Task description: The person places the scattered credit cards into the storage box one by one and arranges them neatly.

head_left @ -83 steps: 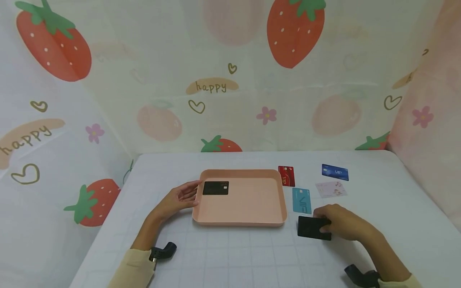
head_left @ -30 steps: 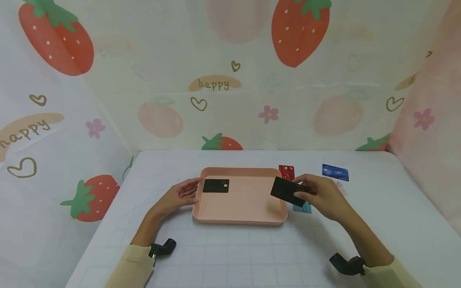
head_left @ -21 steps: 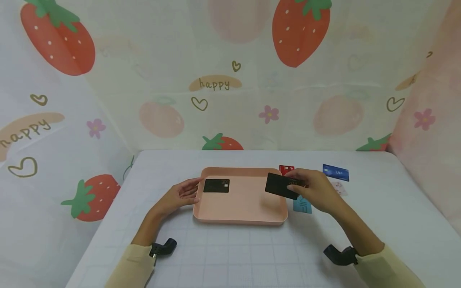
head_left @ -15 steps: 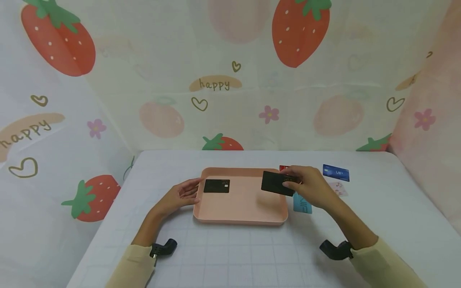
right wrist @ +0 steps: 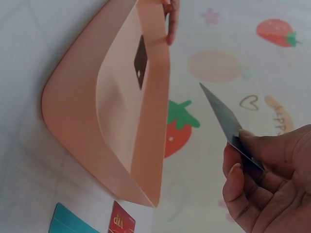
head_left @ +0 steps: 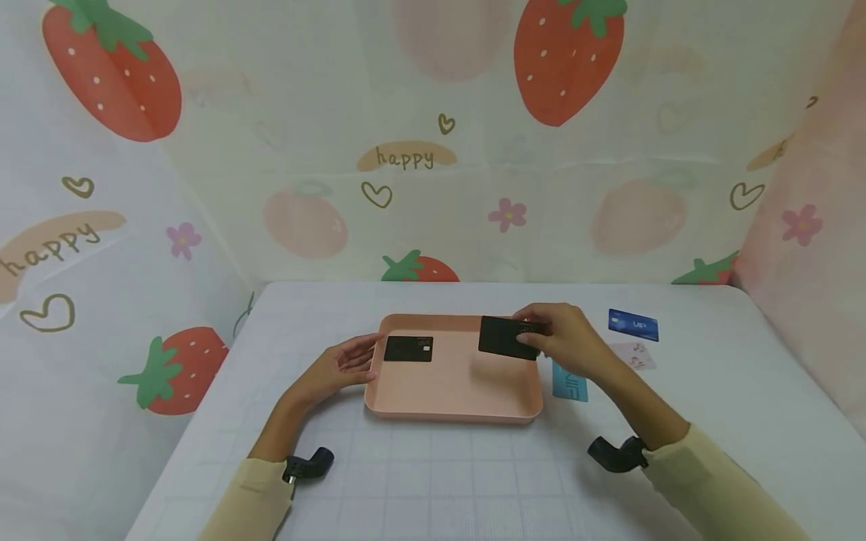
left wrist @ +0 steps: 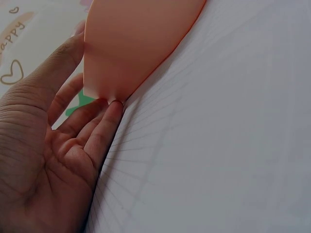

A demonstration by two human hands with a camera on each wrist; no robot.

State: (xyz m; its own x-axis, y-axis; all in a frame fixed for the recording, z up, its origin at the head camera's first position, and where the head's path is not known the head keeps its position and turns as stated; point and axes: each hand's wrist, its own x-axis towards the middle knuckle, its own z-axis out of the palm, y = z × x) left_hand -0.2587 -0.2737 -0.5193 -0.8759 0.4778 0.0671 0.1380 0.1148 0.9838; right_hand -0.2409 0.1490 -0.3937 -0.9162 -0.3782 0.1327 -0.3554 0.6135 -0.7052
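My right hand (head_left: 568, 338) pinches a black VIP card (head_left: 501, 336) between thumb and fingers. The card hangs over the right back part of a pink tray (head_left: 453, 391) and casts a shadow into it; the right wrist view catches it nearly edge-on. A second black card (head_left: 408, 349), with a pale chip, lies at the tray's back left. At the tray's left side my left hand (head_left: 338, 368) rests with relaxed fingers. In the left wrist view, fingertips (left wrist: 115, 108) touch the tray's outer wall (left wrist: 131, 43), with the thumb by the rim.
Right of the tray lie a light blue VIP card (head_left: 570, 382), a pale floral card (head_left: 634, 355) and a dark blue VIP card (head_left: 633, 324). A red VIP card (right wrist: 120, 218), mostly behind my right hand in the head view, lies by the tray's right side.
My right hand has lifted the black card off the table right of the tray and carried it left and back, over the tray. The left hand stays at the tray's left side.
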